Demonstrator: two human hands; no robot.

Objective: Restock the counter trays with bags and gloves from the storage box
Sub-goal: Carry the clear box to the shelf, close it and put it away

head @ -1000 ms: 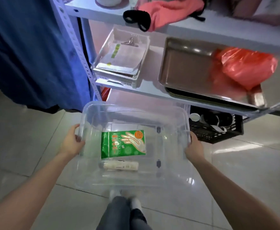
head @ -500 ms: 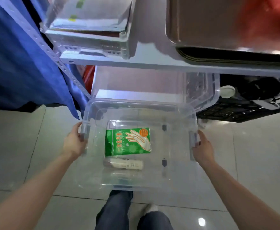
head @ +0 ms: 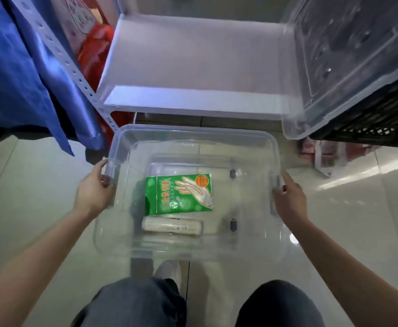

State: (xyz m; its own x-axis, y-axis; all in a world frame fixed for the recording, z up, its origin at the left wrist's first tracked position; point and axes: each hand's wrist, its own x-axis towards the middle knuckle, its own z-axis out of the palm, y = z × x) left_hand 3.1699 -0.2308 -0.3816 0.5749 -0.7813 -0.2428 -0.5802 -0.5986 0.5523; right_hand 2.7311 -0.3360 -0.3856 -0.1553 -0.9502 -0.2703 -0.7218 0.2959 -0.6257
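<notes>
A clear plastic storage box [head: 120,145] hangs low over the tiled floor, in front of the bottom shelf. My left hand [head: 94,192] grips its left handle and my right hand [head: 290,199] grips its right handle. Inside lies a green packet of disposable gloves [head: 179,194] with a hand drawn on it. A white roll of bags [head: 172,226] lies just in front of the packet, nearer to me.
The white bottom shelf [head: 193,67] stands bare behind the box. A clear lid [head: 349,62] leans against a black crate [head: 382,114] at the right. Blue cloth [head: 16,67] hangs at the left beside the shelf post. My knees [head: 146,303] show below.
The box has come down from waist height to near the floor, and my view has dropped from the upper shelves with trays to the bottom shelf. Both hands stay on the handles.
</notes>
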